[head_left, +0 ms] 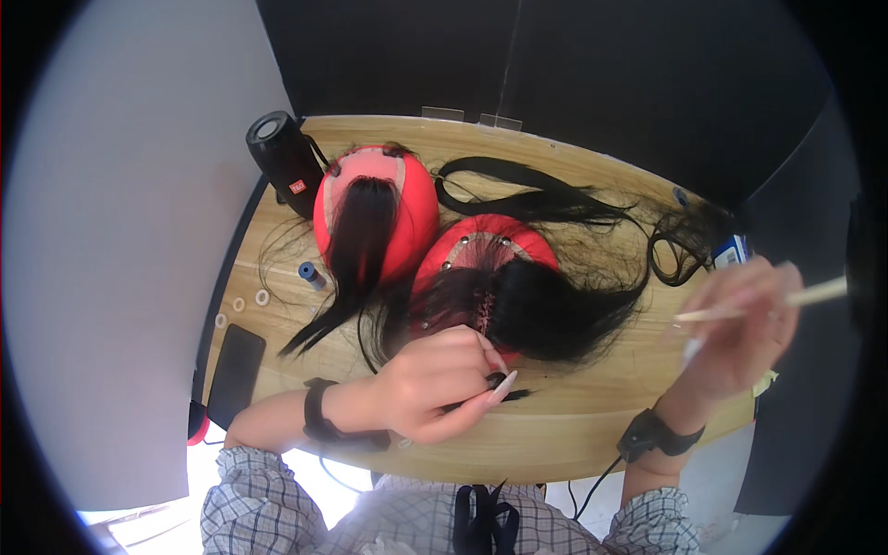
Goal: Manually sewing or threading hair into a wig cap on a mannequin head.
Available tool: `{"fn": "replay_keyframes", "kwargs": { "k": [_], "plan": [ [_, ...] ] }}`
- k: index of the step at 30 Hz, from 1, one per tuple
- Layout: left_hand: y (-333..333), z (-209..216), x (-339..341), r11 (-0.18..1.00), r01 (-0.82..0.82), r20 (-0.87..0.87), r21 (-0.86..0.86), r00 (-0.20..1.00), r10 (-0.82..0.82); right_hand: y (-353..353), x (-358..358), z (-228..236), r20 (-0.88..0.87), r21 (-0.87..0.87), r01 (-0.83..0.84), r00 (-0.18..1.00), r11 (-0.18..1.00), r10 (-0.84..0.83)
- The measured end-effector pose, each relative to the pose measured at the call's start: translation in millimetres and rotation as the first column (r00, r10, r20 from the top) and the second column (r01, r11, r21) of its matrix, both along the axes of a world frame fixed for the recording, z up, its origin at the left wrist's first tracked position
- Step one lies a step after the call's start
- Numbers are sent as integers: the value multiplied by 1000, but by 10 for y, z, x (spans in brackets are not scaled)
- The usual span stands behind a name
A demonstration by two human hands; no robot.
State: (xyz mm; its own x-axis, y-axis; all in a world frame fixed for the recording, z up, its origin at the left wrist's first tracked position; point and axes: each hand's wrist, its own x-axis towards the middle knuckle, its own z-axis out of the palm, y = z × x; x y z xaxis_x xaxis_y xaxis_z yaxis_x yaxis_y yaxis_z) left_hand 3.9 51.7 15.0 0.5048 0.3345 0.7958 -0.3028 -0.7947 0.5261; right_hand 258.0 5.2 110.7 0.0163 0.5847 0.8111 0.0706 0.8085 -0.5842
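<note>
Left fingers (465, 413) closed, apparently pinching hair (498, 380).

On the table (573, 430), the left head (418, 222) is standing between the speaker (289, 166) and the right head (534, 239), the phone (237, 375) lying near the left edge. Loose hair (566, 205) is lying behind the right head, with the left hand (439, 381) before it and the right hand (745, 324) off rightward.
</note>
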Motion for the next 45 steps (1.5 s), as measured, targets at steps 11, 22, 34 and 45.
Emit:
{"fn": "replay_keyframes", "kwargs": {
  "k": [11,22,34,45],
  "plan": [
    [-109,-60,-18,955,4,-132,295,991,36,-243,346,-285,333,-99,489,837,867,-434],
    [-160,-62,10,942,-7,-64,336,997,31,216,-543,-768,718,146,209,650,967,-249],
    [-192,-78,0,950,23,-65,311,998,-3,198,-604,-1020,589,330,301,675,895,-445],
    [-230,-167,36,953,3,2,303,1000,-4,171,-592,-1140,575,351,324,666,879,-475]
  ]
}}
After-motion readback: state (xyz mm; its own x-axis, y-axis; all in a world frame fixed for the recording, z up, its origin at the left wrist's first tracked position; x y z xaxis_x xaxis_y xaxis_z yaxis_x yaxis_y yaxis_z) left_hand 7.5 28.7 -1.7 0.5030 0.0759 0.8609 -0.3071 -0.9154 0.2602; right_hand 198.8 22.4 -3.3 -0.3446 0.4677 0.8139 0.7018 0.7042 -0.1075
